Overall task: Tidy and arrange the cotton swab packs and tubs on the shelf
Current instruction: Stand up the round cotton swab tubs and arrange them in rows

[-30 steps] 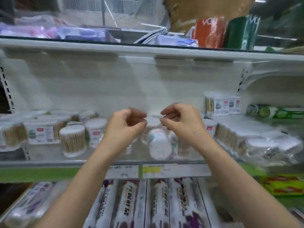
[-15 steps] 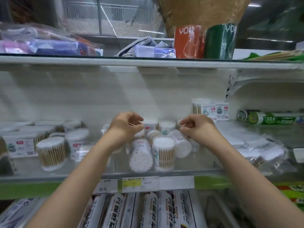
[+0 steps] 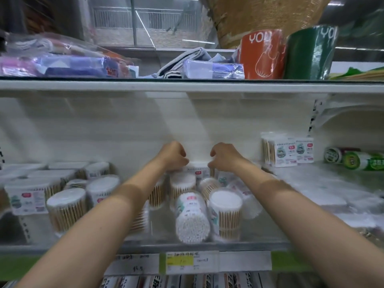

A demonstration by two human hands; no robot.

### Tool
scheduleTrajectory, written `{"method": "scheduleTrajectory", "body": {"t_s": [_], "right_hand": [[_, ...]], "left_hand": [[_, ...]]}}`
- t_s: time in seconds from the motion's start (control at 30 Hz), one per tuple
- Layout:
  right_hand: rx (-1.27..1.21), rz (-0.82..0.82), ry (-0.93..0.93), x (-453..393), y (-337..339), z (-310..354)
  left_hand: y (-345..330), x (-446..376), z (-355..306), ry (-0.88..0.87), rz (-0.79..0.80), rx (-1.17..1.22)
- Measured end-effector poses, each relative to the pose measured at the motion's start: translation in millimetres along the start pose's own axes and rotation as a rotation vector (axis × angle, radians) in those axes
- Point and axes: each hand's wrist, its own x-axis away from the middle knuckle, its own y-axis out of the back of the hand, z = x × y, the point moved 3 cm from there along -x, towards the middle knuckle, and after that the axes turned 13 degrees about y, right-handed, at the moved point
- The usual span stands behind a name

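At the middle shelf: both arms reach deep to the back wall, over a crowd of cotton swab tubs on the shelf [image 3: 270, 244].
Left hand [image 3: 173, 155]: fingers curled down over the left side of a back-row tub [image 3: 198, 173]; it looks like a grip on that tub, though the fingertips are out of sight.
Right hand [image 3: 225, 155]: curled the same way on the tub's right side, so the two hands seem to hold it between them.
Done so far: on the left, boxed packs [image 3: 27, 199] and upright tubs stand in fair rows; a pair of packs [image 3: 287, 151] stands upright at the right rear.
Left to do: plenty, I would judge. A fallen tub [image 3: 192, 222] lies on its side at the front, just beside an upright tub [image 3: 225, 215], and others behind lean at angles; the bagged packs [image 3: 324, 196] on the right lie in a loose heap.
Hard to make out: the forearms hide several tubs, labels are blurred, and the bagged heap is too hazy to count.
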Motion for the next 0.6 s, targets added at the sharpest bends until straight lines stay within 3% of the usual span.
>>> {"method": "scheduleTrajectory", "body": {"t_s": [0.23,0.6], "right_hand": [[0.125,0.061,0.007,-14.8,-24.0,-9.2],[0.0,-0.141,0.053,-11.3,1.0,0.8]], "left_hand": [[-15.0,-13.2,-1.9,0.007,0.09,-0.135],[8.8,-9.3,-6.6,0.019,0.004,0.206]]}}
